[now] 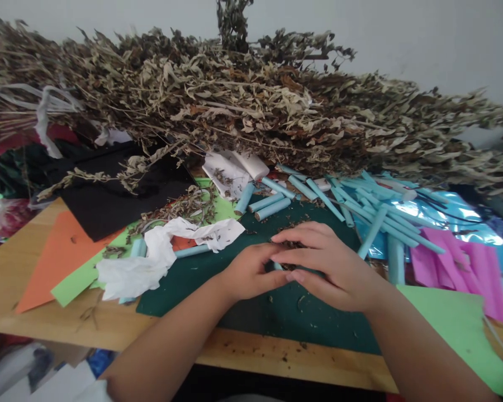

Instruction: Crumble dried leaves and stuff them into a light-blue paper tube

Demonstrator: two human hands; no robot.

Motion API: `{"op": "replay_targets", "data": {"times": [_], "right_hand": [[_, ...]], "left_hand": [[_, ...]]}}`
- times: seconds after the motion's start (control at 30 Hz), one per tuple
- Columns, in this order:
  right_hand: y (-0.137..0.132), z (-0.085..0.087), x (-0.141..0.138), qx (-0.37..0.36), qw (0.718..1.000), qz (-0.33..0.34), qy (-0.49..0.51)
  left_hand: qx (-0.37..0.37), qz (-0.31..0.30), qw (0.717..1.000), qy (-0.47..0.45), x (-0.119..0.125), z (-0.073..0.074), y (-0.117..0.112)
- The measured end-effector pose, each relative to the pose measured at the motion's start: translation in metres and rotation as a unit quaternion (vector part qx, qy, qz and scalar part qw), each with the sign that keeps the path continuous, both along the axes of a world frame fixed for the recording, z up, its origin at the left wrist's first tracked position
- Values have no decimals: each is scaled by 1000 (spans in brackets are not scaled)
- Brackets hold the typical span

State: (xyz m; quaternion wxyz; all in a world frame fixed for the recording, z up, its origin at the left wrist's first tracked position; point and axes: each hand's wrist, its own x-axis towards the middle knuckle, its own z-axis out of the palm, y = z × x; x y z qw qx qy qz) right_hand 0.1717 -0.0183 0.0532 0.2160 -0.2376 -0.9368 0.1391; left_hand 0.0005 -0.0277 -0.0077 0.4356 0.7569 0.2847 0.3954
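Observation:
Over a dark green mat (243, 312), my two hands meet. My left hand (251, 272) is closed around a light blue paper tube (278, 266), of which only a small bit shows beside the thumb. My right hand (331, 265) arches over from the right, its fingers spread apart and their tips touching or close to the left thumb and fingers. Its thumb is hidden. Crumbled dried leaves (293, 244) lie just behind and beneath the hands. Several rolled light blue tubes (272, 209) rest on the mat behind them, some with brown filling at their ends.
A big heap of dried leafy stalks (235, 100) spans the back. Crumpled white tissue (138, 271), a black sheet (109, 190) and orange paper (58, 257) lie left. At right are piled blue tubes (373, 206), pink paper (456, 268) and green paper (448, 318). The wooden table edge (285, 357) runs in front.

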Motion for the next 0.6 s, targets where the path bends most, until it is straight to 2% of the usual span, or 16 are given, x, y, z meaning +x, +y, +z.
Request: {"op": "replay_targets", "data": {"times": [0.17,0.4,0.6], "right_hand": [[1,-3,4,-2,999,4,43],[-1,1,-4,6,997,-20,-71],[2,7,1,5,997,-31,72]], "left_hand": [[-7,4,1000,15,0,2,1],[-3,10,999,30,-1,1,1],[3,7,999,34,-2,2,2]]}}
